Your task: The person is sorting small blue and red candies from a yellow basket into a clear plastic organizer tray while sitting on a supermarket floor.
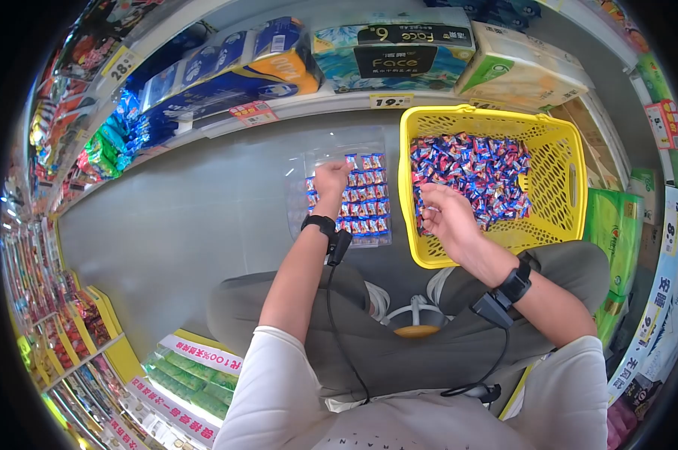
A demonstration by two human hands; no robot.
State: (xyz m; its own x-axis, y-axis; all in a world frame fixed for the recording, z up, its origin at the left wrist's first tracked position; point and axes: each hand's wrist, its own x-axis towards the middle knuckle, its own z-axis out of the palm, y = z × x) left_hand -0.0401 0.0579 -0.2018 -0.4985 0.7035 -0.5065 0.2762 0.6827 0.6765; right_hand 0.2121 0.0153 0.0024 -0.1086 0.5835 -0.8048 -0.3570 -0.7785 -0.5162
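A clear plastic tray [369,241] lies on the floor in front of me, holding neat rows of small blue-and-red wrapped candies [365,208]. My left hand [331,180] is over the tray's left part, its fingers pinched at a wrapped candy [351,160] by the far row. To the right stands a yellow plastic basket [556,176] with a loose heap of the same candies. Over the basket's near left side hovers my right hand [450,216], fingers curled in; whatever is inside them is hidden.
Shelves run along the far side with tissue packs [391,49] and price tags [391,101]. Snack bags [106,146] line the left shelf. Green packs [612,232] stand right of the basket. Behind my hands are my crossed legs [279,300] and a small round stool [416,330].
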